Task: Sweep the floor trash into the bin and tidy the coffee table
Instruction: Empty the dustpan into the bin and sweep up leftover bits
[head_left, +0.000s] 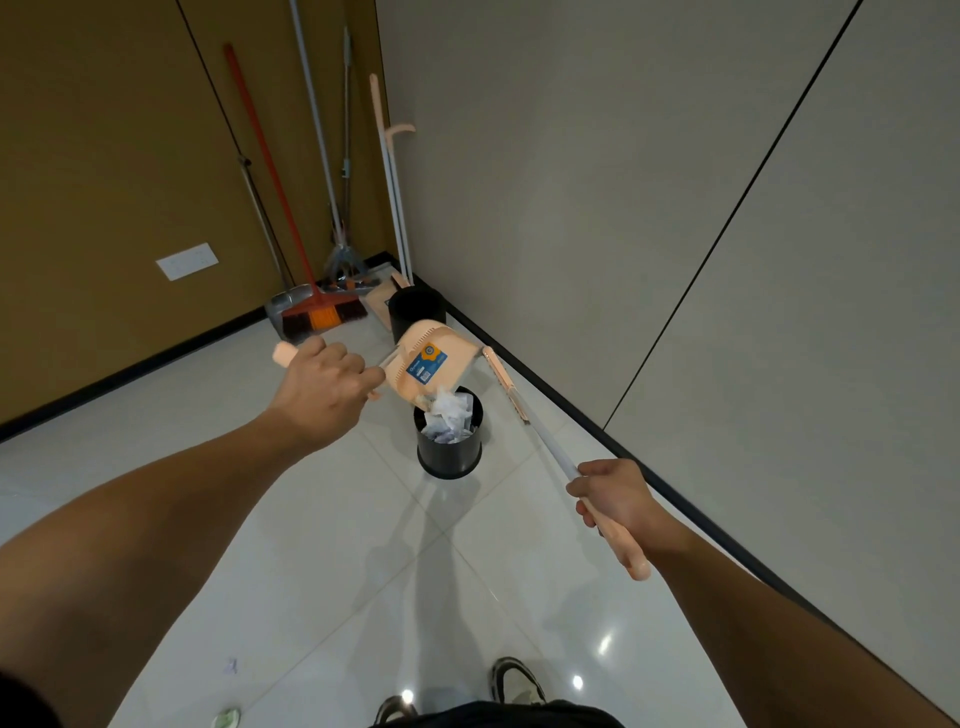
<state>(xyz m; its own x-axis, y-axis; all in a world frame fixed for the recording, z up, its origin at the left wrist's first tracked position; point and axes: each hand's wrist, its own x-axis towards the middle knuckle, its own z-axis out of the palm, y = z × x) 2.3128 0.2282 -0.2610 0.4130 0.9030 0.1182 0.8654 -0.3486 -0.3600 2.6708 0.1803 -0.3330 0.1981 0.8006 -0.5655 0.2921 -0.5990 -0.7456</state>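
Over a black bin (450, 448) on the tiled floor, a peach dustpan (427, 366) tips crumpled paper (448, 415) onto an already heaped pile; the left hand (322, 387) is clenched round its handle; the right hand (615, 499) grasps a broom (524, 415) angled beside the bin, its head seemingly behind the dustpan; two scraps (227, 691) remain on the floor near the feet; a second bin (415, 312) and spare brooms (311, 306) fill the corner; no coffee table shows, so tidying likely remains.
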